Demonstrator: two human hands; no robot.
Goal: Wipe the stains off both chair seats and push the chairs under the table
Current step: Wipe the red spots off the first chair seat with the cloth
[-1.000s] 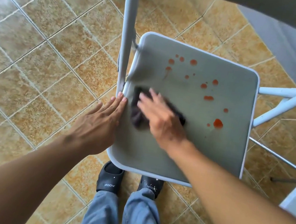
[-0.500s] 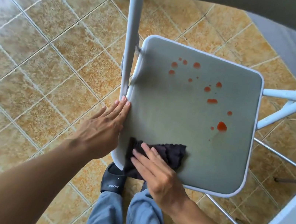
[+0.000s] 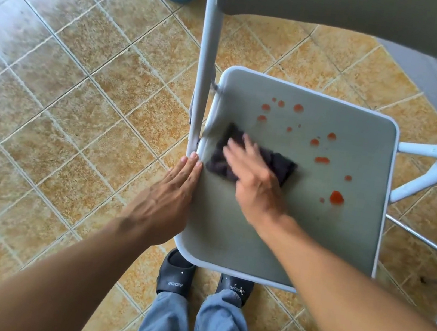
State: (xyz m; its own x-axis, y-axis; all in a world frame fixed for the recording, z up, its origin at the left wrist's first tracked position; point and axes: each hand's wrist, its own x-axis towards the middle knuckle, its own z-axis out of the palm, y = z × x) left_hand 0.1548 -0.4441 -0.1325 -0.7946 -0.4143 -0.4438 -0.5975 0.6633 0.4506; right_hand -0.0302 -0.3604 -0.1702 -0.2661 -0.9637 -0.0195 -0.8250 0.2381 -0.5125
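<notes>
The chair seat (image 3: 315, 232) stood on the tiled floor (image 3: 62, 112), directly in front of the person's sandals (image 3: 175, 274). The right hand (image 3: 255, 179) lay flat and open, pressing a dark cloth (image 3: 280, 165) onto the seat toward 9 o'clock. Red stains (image 3: 336, 197) dotted the seat from 12 to 3 o'clock. The left hand (image 3: 169, 195) rested open-fingered against the seat's 9 o'clock edge, gripping nothing.

The right hand (image 3: 254, 182) is motion-blurred, hiding part of the dark cloth (image 3: 280, 165).
</notes>
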